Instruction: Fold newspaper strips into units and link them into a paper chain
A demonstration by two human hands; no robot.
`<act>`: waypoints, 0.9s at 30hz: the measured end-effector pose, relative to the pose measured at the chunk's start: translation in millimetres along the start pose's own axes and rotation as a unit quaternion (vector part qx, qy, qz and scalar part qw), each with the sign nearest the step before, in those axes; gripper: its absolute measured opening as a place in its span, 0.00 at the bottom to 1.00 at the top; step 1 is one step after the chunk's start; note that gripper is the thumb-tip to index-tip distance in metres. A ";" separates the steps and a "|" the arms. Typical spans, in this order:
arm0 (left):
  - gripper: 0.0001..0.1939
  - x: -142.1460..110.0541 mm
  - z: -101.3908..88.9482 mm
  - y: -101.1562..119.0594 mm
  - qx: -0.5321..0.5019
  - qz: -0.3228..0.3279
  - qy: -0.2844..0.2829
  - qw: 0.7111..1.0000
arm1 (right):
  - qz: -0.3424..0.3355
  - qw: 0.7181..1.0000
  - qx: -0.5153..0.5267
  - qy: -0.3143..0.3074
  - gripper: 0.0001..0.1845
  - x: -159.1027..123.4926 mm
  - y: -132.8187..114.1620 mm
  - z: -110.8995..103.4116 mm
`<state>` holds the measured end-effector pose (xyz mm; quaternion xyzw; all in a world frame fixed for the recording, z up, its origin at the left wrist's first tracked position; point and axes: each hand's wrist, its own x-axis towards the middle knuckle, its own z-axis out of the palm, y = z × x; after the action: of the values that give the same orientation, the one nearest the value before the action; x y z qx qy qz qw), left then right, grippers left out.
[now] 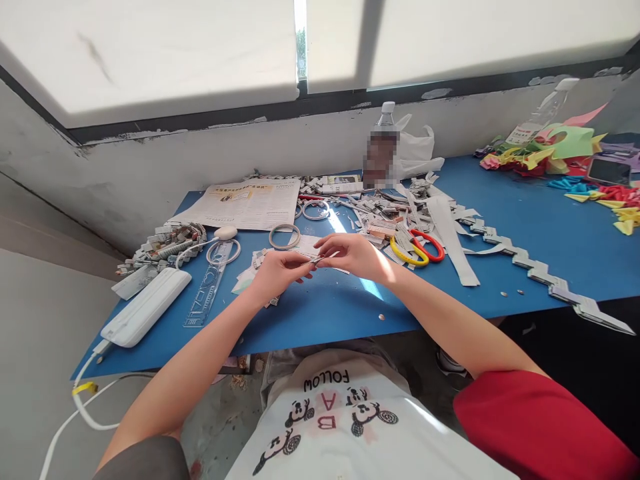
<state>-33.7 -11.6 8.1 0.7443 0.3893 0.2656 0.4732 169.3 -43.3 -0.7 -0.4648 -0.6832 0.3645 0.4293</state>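
We note the left hand (281,275) and the right hand (353,257) meeting above the worktop (325,330), toward its near edge and left of its middle; each grip is closed at the fingertips, both pinching one small paper piece (315,261), too small and partly hidden for us to tell its folds. We judge the work to be partway: a zigzag paper chain (540,270) lies linked along the right, its tip past the near edge, and a bundle of folded paper (173,247) sits by the left edge. Left over, as far as we see, are a heap of loose paper strips (395,217) toward the far edge and a long white strip (450,240) lying flat. Scissors (430,245) rest beside the heap. We record a newspaper sheet (240,203) at the far left corner, and a clear ruler (206,293) and a white power strip (147,308) toward the near left corner. Coloured paper (565,143) and a phone (609,171) occupy the far right. A scuffed wall (200,160) backs the far edge, under pale blinds (175,53); sunlight crosses the blue surface.
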 end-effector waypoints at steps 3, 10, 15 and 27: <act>0.12 -0.6 0.3 -0.6 0.006 0.013 0.019 1.000 | 0.037 0.999 0.003 0.003 0.14 -1.8 -0.3 0.2; 0.12 0.0 -0.5 -1.7 -0.001 0.007 0.026 1.000 | 0.032 0.998 0.037 0.030 0.14 -3.3 0.8 4.7; 0.13 1.8 -2.1 -2.2 -0.018 -0.009 0.018 1.000 | 0.011 0.999 0.022 0.036 0.13 -4.2 1.7 5.8; 0.15 4.1 9.5 -7.2 -0.019 -0.002 0.043 0.999 | -0.023 0.985 -0.138 0.098 0.09 -4.5 -3.2 20.7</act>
<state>-26.6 -11.1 -2.2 0.7224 0.4055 0.3039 0.4704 150.0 -50.5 -6.6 -0.5371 -0.6923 0.2094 0.4340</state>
